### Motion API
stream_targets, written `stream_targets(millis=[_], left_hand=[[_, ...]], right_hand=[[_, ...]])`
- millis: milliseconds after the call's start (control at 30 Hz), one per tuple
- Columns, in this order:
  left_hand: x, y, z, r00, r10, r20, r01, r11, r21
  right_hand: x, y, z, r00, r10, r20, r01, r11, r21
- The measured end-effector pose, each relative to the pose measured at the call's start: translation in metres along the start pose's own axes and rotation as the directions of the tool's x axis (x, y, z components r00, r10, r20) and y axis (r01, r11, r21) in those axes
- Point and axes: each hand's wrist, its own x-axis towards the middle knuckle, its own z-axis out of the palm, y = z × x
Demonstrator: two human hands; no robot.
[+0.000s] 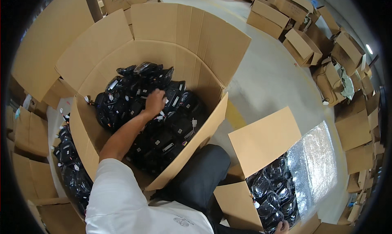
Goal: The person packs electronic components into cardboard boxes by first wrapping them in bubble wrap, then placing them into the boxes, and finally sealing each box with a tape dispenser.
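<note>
Black bagged gadgets [163, 123] fill the big box [192, 42]. Left hand [155, 102] reaches in, closing on one. Right hand [281, 227] touches the small box's [265, 140] bags; grip unclear. They look light, slippery; pinch the bag.

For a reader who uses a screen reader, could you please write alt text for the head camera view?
A person's left hand reaches into a large open cardboard box heaped with black bagged items. Their right hand touches shiny bagged items in a smaller box lined with bubble wrap. More cardboard boxes line the concrete floor.
</note>
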Motion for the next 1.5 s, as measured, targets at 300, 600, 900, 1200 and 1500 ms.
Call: stream_targets(millis=[300,600,900,1200,1500], left_hand=[[0.094,-0.029,-0.054,0.846,0.466,-0.26,-0.207,0.735,0.646],[0.135,-0.071,-0.005,0.993,0.092,0.075,-0.114,0.562,0.819],[0.105,-0.035,-0.122,0.994,0.013,-0.111,0.024,0.946,0.324],[0.072,0.208,-0.231,0.874,0.478,0.086,-0.064,0.287,-0.956],[-0.025,0.456,-0.171,0.178,0.923,0.342,0.013,0.345,-0.938]], right_hand=[[-0.001,-0.018,-0.003,1.0,-0.023,0.019,0.025,0.994,-0.109],[-0.002,-0.023,-0.004,0.999,-0.033,0.016,0.035,0.992,-0.118],[0.01,-0.012,0.002,0.999,-0.032,0.015,0.033,0.994,-0.101],[0.012,-0.17,-0.028,0.89,-0.438,-0.13,0.457,0.863,0.217],[0.014,-0.261,-0.082,0.624,-0.454,-0.636,0.781,0.333,0.528]])
